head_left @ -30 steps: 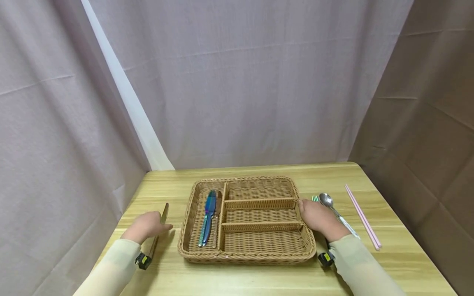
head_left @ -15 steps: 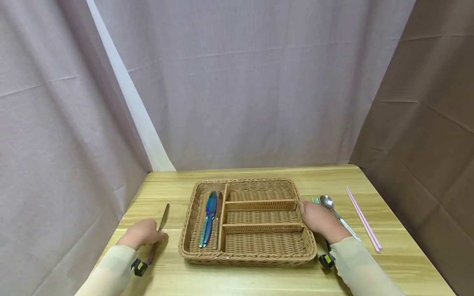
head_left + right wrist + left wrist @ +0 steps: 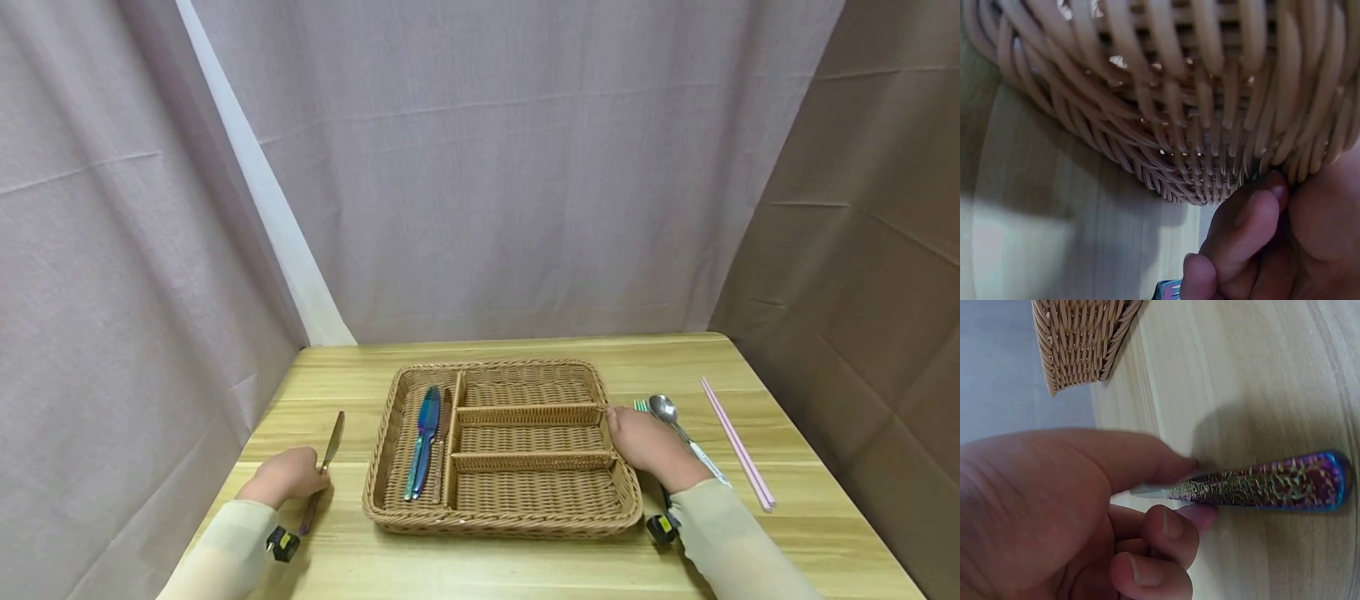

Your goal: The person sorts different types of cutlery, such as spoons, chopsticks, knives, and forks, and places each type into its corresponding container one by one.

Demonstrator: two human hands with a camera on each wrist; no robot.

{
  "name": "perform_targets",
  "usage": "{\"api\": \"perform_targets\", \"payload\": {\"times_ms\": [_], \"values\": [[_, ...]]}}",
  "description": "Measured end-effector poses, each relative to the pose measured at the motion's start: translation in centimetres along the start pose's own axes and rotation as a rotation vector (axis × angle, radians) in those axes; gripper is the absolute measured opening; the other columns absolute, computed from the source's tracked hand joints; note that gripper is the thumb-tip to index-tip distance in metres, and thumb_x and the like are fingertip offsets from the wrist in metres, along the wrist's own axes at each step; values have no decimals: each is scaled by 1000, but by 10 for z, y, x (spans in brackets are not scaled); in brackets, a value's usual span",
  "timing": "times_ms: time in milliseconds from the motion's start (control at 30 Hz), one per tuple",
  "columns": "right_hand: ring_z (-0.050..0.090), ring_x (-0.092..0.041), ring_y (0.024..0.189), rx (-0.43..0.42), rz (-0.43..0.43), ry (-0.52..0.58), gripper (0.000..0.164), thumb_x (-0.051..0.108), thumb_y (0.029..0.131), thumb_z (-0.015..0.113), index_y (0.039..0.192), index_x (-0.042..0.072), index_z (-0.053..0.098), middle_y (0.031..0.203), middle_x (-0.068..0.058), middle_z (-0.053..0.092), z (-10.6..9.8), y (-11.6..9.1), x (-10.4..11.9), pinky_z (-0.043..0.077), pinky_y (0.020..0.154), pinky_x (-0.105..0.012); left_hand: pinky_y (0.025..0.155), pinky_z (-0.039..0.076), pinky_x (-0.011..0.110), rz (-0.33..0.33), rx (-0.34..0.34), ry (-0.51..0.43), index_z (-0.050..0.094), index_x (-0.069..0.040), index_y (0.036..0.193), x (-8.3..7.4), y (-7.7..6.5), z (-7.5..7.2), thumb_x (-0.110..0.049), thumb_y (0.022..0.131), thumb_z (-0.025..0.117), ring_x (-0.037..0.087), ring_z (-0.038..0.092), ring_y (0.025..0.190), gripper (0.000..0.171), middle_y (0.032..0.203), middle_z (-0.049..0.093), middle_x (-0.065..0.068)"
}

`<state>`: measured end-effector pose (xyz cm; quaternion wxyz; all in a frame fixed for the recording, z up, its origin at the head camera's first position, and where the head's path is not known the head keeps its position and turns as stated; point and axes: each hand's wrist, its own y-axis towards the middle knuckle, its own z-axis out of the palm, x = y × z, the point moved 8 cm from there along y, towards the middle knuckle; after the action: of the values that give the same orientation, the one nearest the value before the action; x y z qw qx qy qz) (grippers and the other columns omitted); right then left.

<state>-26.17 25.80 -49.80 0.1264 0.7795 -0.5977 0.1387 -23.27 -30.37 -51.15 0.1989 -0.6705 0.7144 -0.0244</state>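
Observation:
My left hand (image 3: 288,477) pinches a table knife (image 3: 334,437) between thumb and fingers, left of the wicker basket. In the left wrist view its patterned purple and gold handle (image 3: 1272,484) sticks out past the fingertips, with its shadow on the wood. The right hand (image 3: 651,446) grips the right rim of the divided basket (image 3: 540,523); the right wrist view has its fingers curled at the woven wall (image 3: 1210,125). Two blue knives (image 3: 426,437) and a copper-coloured knife (image 3: 442,433) lie in the basket's left compartment.
A fork (image 3: 641,406), partly hidden by the right hand, and a spoon (image 3: 663,408) lie right of the basket. Pink chopsticks (image 3: 738,446) are farther right. Grey curtains (image 3: 495,208) stand behind the wooden table (image 3: 420,571).
My left hand has drawn back slightly toward the lower left, its extended finger folding in to the knife, whose handle end now shows. The right hand stays on the basket rim.

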Motion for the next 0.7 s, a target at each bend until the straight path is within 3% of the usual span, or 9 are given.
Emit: {"api": "perform_targets", "payload": {"times_ms": [200, 400, 700], "values": [[68, -56, 118, 15, 24, 8, 49, 20, 119, 34, 129, -14, 67, 124, -35, 71, -6, -4, 10, 52, 105, -67, 56, 34, 28, 16, -1, -4, 59, -10, 80, -1, 1, 3, -16, 95, 72, 15, 43, 61, 21, 69, 50, 0], [67, -56, 119, 24, 29, -7, 50, 20, 119, 33, 131, -16, 66, 127, -36, 70, -5, -3, 10, 52, 106, -66, 56, 33, 30, 28, -14, 3, 60, -12, 74, -4, 1, 2, -16, 91, 73, 15, 43, 60, 22, 67, 51, 0], [69, -56, 115, -4, 4, -16, 57, 27, 120, 29, 127, -14, 68, 122, -35, 72, 1, 2, -2, 53, 103, -67, 60, 45, 35, 33, -17, 1, 64, -9, 77, -14, 2, -5, -19, 96, 76, 19, 52, 64, 24, 70, 58, 2]]}}
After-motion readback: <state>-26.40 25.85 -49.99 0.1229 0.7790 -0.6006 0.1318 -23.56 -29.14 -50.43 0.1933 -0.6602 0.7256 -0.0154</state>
